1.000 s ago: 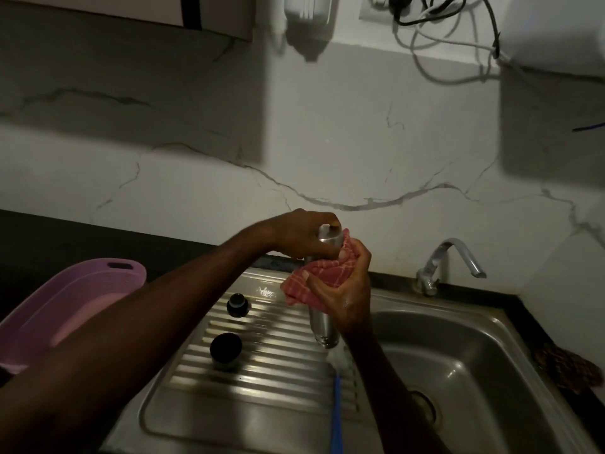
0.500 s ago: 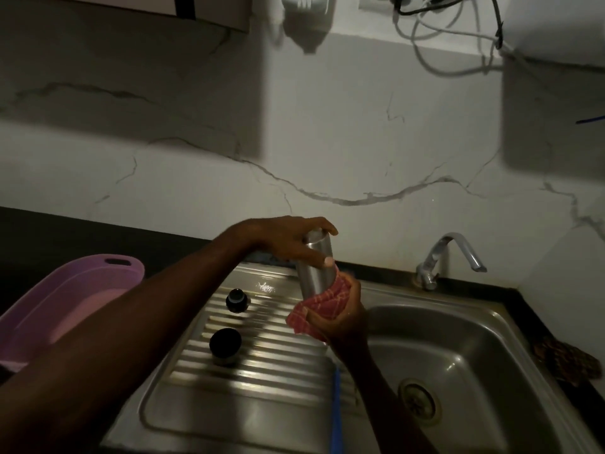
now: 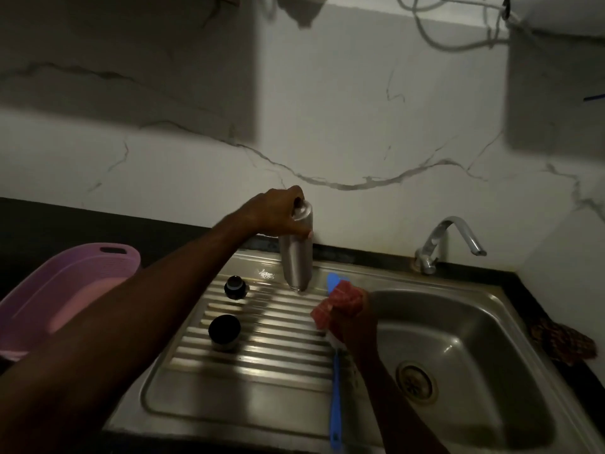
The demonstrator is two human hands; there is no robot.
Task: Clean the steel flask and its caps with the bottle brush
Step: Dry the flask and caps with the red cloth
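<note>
Left hand [image 3: 275,213] wrapped around the top of the steel flask [image 3: 297,247], fingers curled over its shoulder, thumb side on the far edge. Flask upright, base down on the back of the ribbed drainboard [image 3: 262,326], just in front of the wall.

Right hand [image 3: 352,321] lower and nearer, clenched on a bunched red cloth [image 3: 339,303], at the edge between drainboard and sink [image 3: 458,355]. Apart from the flask, off to its right and below.

Blue brush [image 3: 334,404] lying along that same edge, handle running toward the camera under the right wrist, a blurred blue bit showing just past the cloth. Whether the right hand touches it: cannot tell.

Left of the flask, under the left forearm's far side: small black cap [image 3: 235,287] on the ribs. Closer in, larger dark cap [image 3: 224,332], also on the ribs, apart from the first.

Beyond the right hand: tap [image 3: 448,240] at the sink's back corner, drain [image 3: 416,381] in the basin floor.

Far left, beyond the left arm: pink tub [image 3: 65,290] on the dark table [image 3: 556,365].
</note>
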